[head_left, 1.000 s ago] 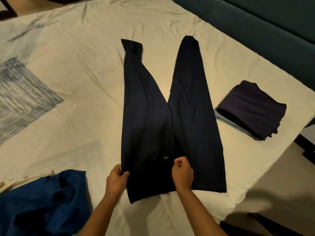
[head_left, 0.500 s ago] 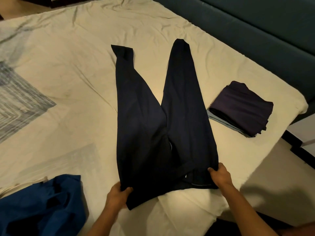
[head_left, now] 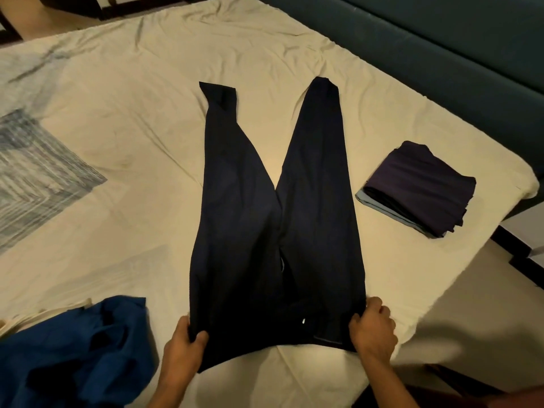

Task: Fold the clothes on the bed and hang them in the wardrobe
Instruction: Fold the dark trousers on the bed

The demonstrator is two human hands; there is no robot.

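Note:
Dark navy trousers [head_left: 265,231] lie flat on the cream bedsheet [head_left: 132,83], legs spread in a V pointing away from me, waistband nearest me. My left hand [head_left: 182,347] grips the waistband's left corner with thumb on top. My right hand [head_left: 372,329] grips the waistband's right corner. A folded dark purple garment [head_left: 421,187] sits on a pale blue folded piece to the right of the trousers.
A crumpled blue garment [head_left: 73,354] lies at the bed's near left. A grey-blue patterned patch [head_left: 35,172] marks the sheet on the left. The teal padded headboard [head_left: 441,48] runs along the right. The bed's near-right edge drops to the floor [head_left: 485,304].
My right hand moved from the waistband's middle to its right corner and pulled it outward. The waistband now lies spread wider and flatter between both hands.

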